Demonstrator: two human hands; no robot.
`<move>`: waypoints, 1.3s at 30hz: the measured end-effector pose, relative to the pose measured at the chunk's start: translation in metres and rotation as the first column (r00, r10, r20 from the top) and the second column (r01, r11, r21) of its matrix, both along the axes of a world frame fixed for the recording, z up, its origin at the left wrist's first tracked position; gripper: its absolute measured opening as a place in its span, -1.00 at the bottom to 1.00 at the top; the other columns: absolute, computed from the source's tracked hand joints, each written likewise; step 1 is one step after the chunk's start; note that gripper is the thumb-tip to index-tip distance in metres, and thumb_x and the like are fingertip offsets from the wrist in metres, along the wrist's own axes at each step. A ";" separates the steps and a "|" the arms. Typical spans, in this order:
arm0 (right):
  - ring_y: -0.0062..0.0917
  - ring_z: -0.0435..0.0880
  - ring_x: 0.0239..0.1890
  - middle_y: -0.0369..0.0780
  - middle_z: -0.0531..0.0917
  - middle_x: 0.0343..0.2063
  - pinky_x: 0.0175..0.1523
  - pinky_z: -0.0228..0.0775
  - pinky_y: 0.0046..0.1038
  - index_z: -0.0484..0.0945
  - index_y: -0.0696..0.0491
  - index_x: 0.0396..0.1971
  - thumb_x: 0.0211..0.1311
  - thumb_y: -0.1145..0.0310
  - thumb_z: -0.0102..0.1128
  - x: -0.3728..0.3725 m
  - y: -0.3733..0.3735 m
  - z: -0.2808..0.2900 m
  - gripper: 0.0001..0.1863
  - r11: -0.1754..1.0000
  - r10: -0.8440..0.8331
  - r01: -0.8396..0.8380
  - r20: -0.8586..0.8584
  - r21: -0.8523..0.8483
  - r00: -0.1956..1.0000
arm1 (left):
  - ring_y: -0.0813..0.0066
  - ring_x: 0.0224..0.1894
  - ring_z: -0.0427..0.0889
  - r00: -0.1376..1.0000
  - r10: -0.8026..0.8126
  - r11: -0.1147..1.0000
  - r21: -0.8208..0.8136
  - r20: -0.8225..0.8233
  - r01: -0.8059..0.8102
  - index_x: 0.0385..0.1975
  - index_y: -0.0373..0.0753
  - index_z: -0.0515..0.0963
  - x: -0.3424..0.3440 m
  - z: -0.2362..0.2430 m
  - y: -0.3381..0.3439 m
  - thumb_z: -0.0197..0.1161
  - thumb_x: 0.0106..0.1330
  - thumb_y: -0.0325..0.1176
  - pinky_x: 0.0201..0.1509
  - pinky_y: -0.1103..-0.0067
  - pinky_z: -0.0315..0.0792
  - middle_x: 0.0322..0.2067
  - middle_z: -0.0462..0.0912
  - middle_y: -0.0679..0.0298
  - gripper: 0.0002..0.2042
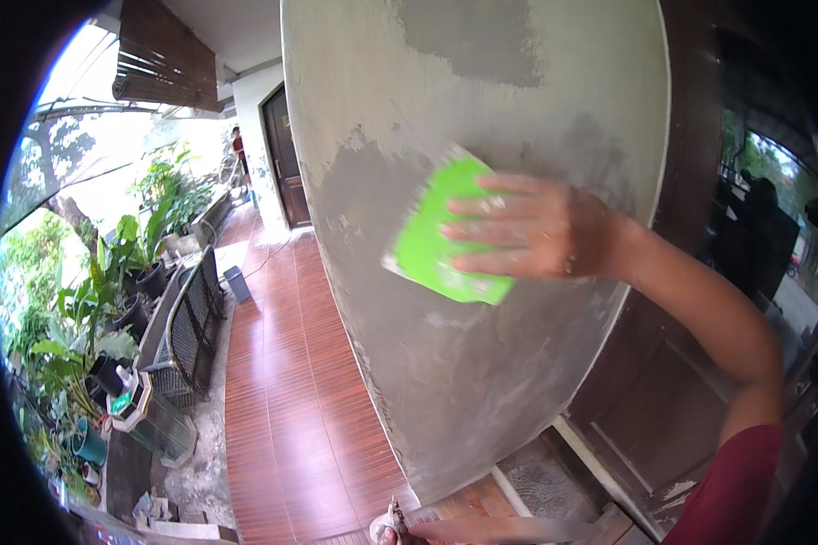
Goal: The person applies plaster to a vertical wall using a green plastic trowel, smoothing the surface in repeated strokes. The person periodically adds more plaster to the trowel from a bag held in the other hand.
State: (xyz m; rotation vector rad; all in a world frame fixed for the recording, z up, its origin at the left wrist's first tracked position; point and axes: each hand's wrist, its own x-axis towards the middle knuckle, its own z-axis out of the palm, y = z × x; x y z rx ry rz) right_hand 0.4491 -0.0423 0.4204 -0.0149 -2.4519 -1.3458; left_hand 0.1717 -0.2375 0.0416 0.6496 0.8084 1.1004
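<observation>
My right hand (536,227) grips a bright green plastic putty spreader (436,241) and presses it flat to the wall (382,336). Its fingers lie across the spreader's face, smeared with white paste. Grey, damp-looking skim coat covers the wall's middle and lower part; above it the surface is pale, with a further grey patch near the top. At the bottom edge, my left hand (393,530) shows only in part, with its fingers closed around a whitish thing that I cannot make out. The left forearm stretches in from the right.
Right of the wall stands a dark brown door (654,409) beside a dark glass pane. Left runs a red-brown tiled floor (282,409), with a grey bin (236,283), a metal bench (191,336), a glass-sided case (159,422) and potted plants (109,318). A person (239,150) stands far off.
</observation>
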 end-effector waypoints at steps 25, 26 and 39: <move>-0.19 0.46 0.21 -0.03 0.48 0.15 0.25 0.40 -0.27 0.43 0.10 0.17 -0.10 0.80 0.02 0.039 0.039 -0.118 -0.31 0.937 -0.195 -0.195 -0.899 -0.289 0.392 | 0.40 -0.69 0.43 0.994 0.109 0.993 0.041 -0.022 -0.108 -0.28 -0.21 0.42 0.048 -0.002 -0.030 0.24 0.27 -0.09 -0.62 0.44 0.33 -0.62 0.48 0.26 -0.69; -0.20 0.43 0.24 -0.02 0.44 0.19 0.26 0.38 -0.27 0.41 0.11 0.19 -0.07 0.79 0.02 0.023 0.048 -0.125 -0.31 0.898 -0.241 -0.254 -0.887 -0.358 0.395 | 0.40 -0.69 0.43 0.994 0.104 0.994 0.043 -0.028 -0.102 -0.28 -0.21 0.43 0.050 -0.002 -0.030 0.24 0.27 -0.09 -0.62 0.44 0.33 -0.62 0.48 0.26 -0.69; -0.23 0.57 0.11 0.01 0.55 0.06 0.14 0.50 -0.37 0.46 0.15 0.14 0.06 0.76 0.06 0.012 0.042 -0.131 -0.45 0.952 -0.022 -0.293 -0.977 -0.086 0.214 | 0.41 -0.68 0.44 0.997 0.066 0.998 0.016 -0.043 -0.065 -0.27 -0.21 0.43 0.057 -0.003 -0.021 0.25 0.27 -0.08 -0.63 0.44 0.33 -0.62 0.48 0.26 -0.69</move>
